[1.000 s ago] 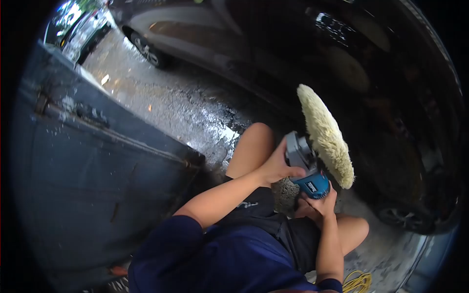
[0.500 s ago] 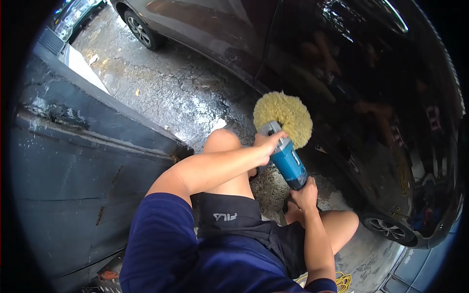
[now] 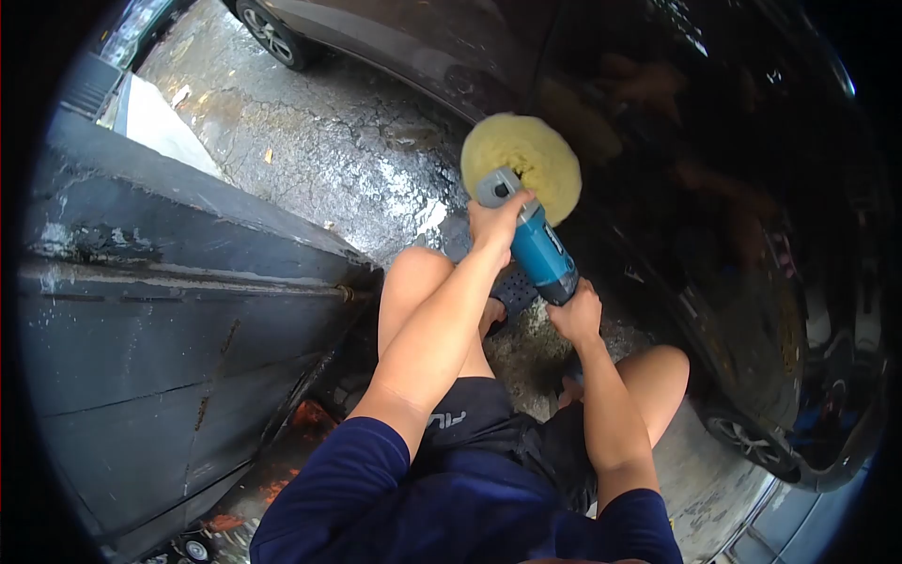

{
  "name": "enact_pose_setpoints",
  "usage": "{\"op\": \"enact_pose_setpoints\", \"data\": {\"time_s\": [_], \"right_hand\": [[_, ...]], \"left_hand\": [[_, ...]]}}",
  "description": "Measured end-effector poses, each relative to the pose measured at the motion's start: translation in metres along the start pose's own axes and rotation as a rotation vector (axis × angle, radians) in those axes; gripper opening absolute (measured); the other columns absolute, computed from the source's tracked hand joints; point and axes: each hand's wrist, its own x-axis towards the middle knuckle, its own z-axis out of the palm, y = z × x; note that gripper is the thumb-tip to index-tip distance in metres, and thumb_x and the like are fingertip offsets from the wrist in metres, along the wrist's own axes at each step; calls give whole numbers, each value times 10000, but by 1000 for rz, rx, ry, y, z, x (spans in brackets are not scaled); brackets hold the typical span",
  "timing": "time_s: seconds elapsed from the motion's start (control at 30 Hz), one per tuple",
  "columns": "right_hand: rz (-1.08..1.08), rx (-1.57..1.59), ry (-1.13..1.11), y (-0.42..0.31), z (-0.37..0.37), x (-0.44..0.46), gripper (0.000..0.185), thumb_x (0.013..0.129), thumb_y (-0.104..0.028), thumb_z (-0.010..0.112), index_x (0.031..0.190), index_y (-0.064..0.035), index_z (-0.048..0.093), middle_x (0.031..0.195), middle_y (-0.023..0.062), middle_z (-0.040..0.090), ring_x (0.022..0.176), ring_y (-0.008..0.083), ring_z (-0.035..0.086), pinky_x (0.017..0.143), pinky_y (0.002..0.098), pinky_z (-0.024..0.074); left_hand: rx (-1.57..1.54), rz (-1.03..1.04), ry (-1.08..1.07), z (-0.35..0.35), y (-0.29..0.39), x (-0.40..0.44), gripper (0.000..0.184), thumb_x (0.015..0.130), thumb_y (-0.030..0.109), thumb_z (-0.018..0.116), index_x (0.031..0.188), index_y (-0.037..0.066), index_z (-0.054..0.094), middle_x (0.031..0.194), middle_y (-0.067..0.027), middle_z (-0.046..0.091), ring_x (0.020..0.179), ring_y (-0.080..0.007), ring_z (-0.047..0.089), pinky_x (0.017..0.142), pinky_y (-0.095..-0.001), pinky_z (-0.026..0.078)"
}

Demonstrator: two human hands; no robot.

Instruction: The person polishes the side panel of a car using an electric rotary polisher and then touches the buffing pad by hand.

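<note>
A teal and grey power polisher (image 3: 545, 252) slants across the middle of the head view, held in both hands. My left hand (image 3: 496, 226) wraps round its grey head end, just behind the pad. Lower down, my right hand (image 3: 577, 312) grips the dark rear end of the body. The round yellow wool pad (image 3: 526, 155) looks smooth and blurred, as if spinning. It sits against the lower side of a dark, glossy car (image 3: 676, 179); the contact face is hidden.
On the left stands a dark painted metal panel (image 3: 169, 310) with scuffs. Wet, cracked concrete (image 3: 310, 141) lies between it and the car. The car's wheels (image 3: 268, 36) show at the upper left and lower right. My bent knees are close beneath the polisher.
Both hands have carried the polisher up and slightly left along the car's side. The pad's shaggy fibres now look blurred smooth. My left arm has stretched further forward.
</note>
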Motion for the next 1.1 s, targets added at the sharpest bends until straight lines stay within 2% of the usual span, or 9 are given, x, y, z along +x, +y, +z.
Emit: {"op": "enact_pose_setpoints", "data": {"time_s": [0.23,0.43,0.5,0.57,0.63,0.7,0.83,0.9,1.1], "right_hand": [[120,-47,-100,2,-19,-10,503,688,-204,833,1078,56,651,1143,277,714,1046,459,713,947,504,585],[172,-104,-47,57,-36,-48,525,687,-187,845,1116,28,632,1179,248,701,1048,451,711,928,508,589],[169,-80,12,79,-44,-64,436,663,-137,791,1027,33,621,1105,264,700,1018,481,694,909,529,575],[194,-140,20,106,-50,-78,493,680,-180,829,1086,11,624,1154,231,696,1031,454,704,910,517,583],[198,-168,56,133,-55,-97,454,690,-159,792,1076,10,624,1142,229,691,1024,464,695,896,524,577],[252,-136,130,156,-56,-117,413,698,-99,728,1080,16,622,1139,241,678,1039,480,673,903,528,565],[273,-150,223,195,-62,-161,426,690,-61,719,1092,31,613,1139,239,663,1053,484,655,914,524,551],[346,-142,152,202,-62,-173,408,691,-51,715,1077,30,609,1121,241,663,1047,486,656,907,529,546],[321,-134,167,203,-44,-176,386,723,-105,732,1058,19,585,1096,267,664,1028,517,646,889,551,537]], "left_hand": [[54,-115,62,3,-30,6,988,654,387,939,1347,-145,478,1258,-297,639,1098,-355,681,920,-418,562],[109,-153,-115,26,-90,-16,963,676,414,917,1340,-142,497,1268,-305,642,1109,-364,685,946,-419,554],[157,-180,19,47,-104,-44,661,750,323,886,1184,-107,634,1091,-207,709,911,-260,702,807,-391,567],[179,-218,-5,61,-107,-74,647,746,328,880,1170,-101,645,1090,-204,713,903,-251,706,811,-395,568],[90,-285,-173,71,-136,-86,682,731,357,885,1186,-92,646,1109,-204,713,912,-252,708,816,-387,571],[140,-380,-274,81,-148,-105,1039,654,413,927,1377,-147,434,1264,-310,637,1095,-340,693,934,-412,576],[227,-492,-364,99,-158,-144,982,656,394,944,1353,-128,490,1263,-270,653,1056,-306,716,883,-406,597],[285,-550,-525,97,-156,-151,816,699,406,928,1294,-54,612,1154,-182,723,1008,-256,740,844,-418,609],[249,-584,-492,101,-182,-126,713,712,334,919,1255,-36,640,1081,-164,737,885,-260,758,794,-409,639]]}}
